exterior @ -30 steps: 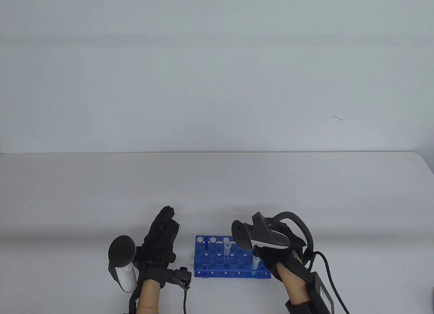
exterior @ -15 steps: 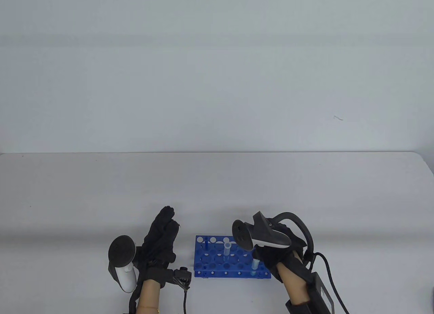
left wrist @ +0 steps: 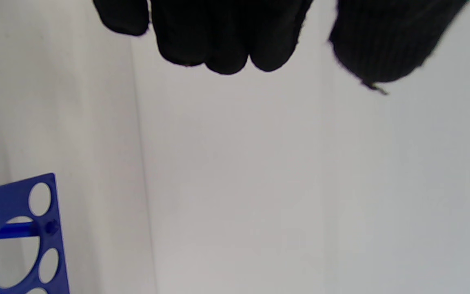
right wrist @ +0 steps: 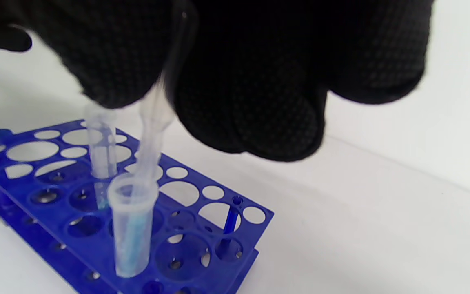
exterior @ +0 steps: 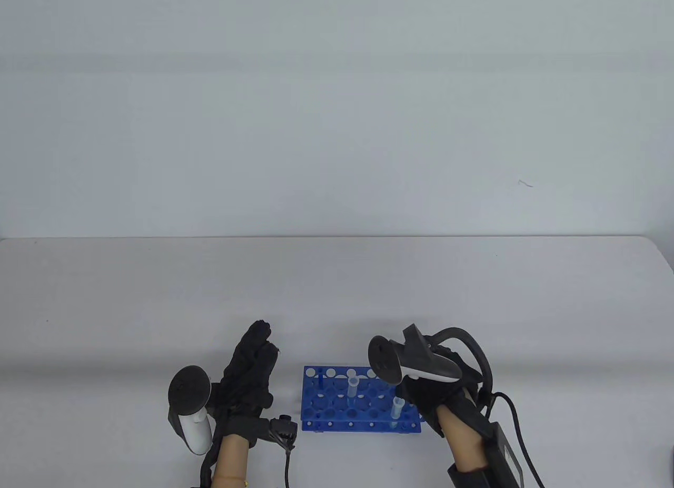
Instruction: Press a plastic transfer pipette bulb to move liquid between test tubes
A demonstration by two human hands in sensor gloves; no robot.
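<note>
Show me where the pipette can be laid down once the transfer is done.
Bare table stretches beyond the blue rack to the far edge, and widely outside the left hand and right hand. Crowded: the strip between the hands, filled by the rack, its two tubes and the pipette.

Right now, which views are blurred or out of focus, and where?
Right wrist view: the right hand is a soft dark mass, the pipette smeared; the near test tube is sharper. Left wrist view: fingertips blurred. Table view: evenly lit, sharp.
</note>
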